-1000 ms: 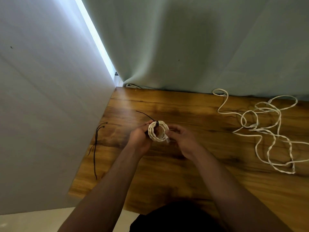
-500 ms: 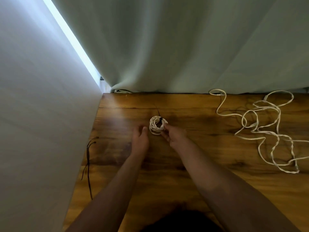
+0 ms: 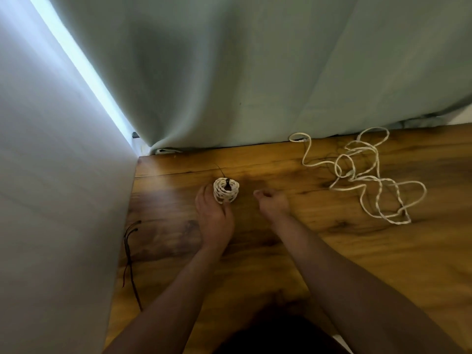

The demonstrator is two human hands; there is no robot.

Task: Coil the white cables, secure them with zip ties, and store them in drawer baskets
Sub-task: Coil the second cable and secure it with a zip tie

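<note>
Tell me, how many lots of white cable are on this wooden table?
2. A coiled cable, bound by a black tie, lies by the left hand. A loose tangle sprawls at the right. The tangle may hold several cables; I cannot tell.

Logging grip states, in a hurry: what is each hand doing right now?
Left hand: open, fingers resting against the coiled white cable.
Right hand: open, fingers loosely curled, holding nothing.
</note>
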